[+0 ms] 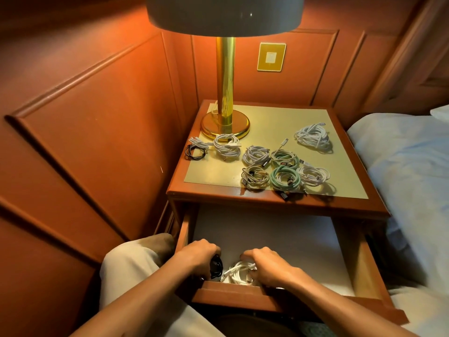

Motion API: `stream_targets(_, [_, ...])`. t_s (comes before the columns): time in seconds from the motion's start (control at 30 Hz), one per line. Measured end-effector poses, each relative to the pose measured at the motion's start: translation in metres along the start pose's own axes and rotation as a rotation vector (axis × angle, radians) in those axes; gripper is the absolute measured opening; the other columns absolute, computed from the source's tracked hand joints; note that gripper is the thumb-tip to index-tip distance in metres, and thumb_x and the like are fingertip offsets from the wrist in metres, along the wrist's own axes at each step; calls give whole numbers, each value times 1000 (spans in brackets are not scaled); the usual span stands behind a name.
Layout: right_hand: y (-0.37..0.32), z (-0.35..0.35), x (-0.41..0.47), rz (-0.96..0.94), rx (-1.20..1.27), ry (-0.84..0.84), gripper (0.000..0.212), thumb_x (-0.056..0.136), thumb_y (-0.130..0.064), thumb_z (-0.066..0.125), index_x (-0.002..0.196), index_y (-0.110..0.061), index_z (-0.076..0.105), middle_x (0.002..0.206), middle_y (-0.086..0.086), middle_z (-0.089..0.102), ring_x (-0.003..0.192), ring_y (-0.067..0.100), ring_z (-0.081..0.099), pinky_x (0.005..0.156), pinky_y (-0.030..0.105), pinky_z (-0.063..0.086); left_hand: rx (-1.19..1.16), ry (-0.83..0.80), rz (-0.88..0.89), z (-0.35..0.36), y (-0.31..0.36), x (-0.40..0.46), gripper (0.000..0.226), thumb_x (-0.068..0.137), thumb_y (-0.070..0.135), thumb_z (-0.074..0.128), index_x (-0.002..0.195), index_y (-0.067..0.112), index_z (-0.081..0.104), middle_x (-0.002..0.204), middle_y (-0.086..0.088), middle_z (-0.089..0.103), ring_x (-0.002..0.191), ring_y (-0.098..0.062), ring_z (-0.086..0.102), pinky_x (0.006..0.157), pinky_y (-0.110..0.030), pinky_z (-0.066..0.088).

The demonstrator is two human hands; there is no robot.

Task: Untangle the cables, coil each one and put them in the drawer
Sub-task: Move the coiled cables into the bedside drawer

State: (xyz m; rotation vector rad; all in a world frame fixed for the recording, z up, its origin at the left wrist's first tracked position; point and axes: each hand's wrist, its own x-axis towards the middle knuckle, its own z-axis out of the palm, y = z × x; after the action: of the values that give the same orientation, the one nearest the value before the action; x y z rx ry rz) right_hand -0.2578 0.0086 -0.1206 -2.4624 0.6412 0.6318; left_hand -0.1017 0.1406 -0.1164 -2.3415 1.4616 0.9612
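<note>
1. both hands are down in the open drawer (359, 263) at its near edge; the left hand (196, 257) is curled round a black coil (216, 266), the right hand (267, 266) is curled over a white coil (239, 273).
2. the remaining coiled cables (284, 176) lie ahead and above on the nightstand top (218, 171), mostly toward the right hand.
3. the drawer floor is bare behind and to the right.

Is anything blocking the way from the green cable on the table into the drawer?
Nothing visible does. The green coiled cable lies near the nightstand's front edge, and the open drawer sits right below, its back part bare. Both hands and two coils fill only the drawer's front.
</note>
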Motion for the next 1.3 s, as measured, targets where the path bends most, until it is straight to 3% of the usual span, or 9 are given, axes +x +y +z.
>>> stream_targets(0.23, [-7,-17,-17,18,-185,96,65,92,-3,50,147,-37,41,133,5,62,121,30,58,95,43,50,-22,-4,-1,-15,3,-5,75,76,31,82,141,22,45,133,-6,57,115,-27,59,90,-37,53])
stream_targets(0.43, [-21,-64,-33,-1,-167,263,44,94,-19,49,134,-36,56,128,3,65,116,31,60,91,40,52,-1,53,29,-46,6,-17,57,81,34,78,131,17,55,125,-9,59,110,-28,59,80,-35,49])
stream_targets(0.53, [-31,-89,-39,-30,-126,347,34,93,-26,54,126,-34,62,122,1,68,111,28,63,88,38,52,-55,96,59,-69,5,-24,53,82,37,77,128,17,58,124,-7,60,108,-27,60,84,-36,51])
stream_targets(0.67, [-39,-118,-42,-102,-57,439,29,92,-25,58,119,-31,68,113,-1,70,104,22,64,89,35,52,-122,144,130,-99,-2,-33,36,85,39,74,113,17,66,113,-2,65,96,-16,59,75,-29,48])
stream_targets(0.73, [-42,-133,-41,-137,-34,456,29,92,-24,60,119,-29,68,110,0,73,100,20,66,90,38,54,-155,170,137,-116,-9,-38,30,86,41,72,108,20,66,112,1,65,98,-15,59,81,-31,52])
stream_targets(0.83, [-45,-153,-34,-189,5,472,20,93,-23,64,112,-24,70,107,-1,73,93,14,67,86,35,57,-146,258,141,-145,-21,-43,25,88,39,70,105,21,67,114,1,64,103,-15,58,86,-33,51])
stream_targets(1.07, [-52,-200,-1,-178,-43,549,22,90,-28,68,111,-21,67,109,1,71,93,17,66,84,37,57,-55,601,94,-206,-52,-35,12,91,30,65,88,19,63,93,4,56,88,-12,50,70,-27,36])
stream_targets(1.2, [-63,-215,21,-209,-87,554,33,91,-26,66,123,-20,62,121,5,66,101,20,61,89,38,54,-15,783,39,-228,-67,-13,19,96,19,57,104,11,72,115,-3,64,103,-16,56,88,-33,49])
stream_targets(1.3, [-68,-222,45,-208,-140,525,41,91,-27,66,131,-22,54,127,6,58,106,21,55,90,38,51,43,759,28,-233,-74,9,27,96,22,59,121,13,66,129,-2,57,121,-19,49,100,-38,48])
